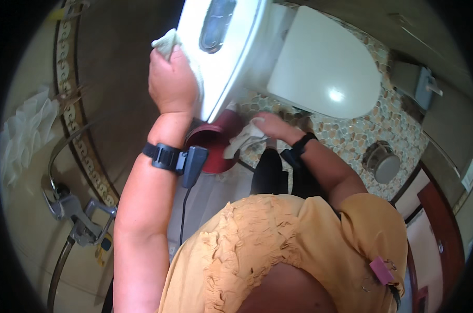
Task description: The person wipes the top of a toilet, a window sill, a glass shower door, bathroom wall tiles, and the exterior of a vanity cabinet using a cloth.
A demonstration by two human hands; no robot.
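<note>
My left hand is closed on a pale cloth, at the near left edge of a white toilet tank. A dark, shiny oval sits in the top of the tank. Lower down, my right hand grips another whitish cloth, which hangs loosely beside a dark red bucket. Both wrists wear black straps, the left one with a black device and a cable. Right of the tank is the toilet's closed white lid.
Pebble-patterned flooring surrounds the toilet. A small round stool-like object stands at the right. On the left wall are a metal tap with a hose and a ruffled white item. A red-brown door frame is at the lower right.
</note>
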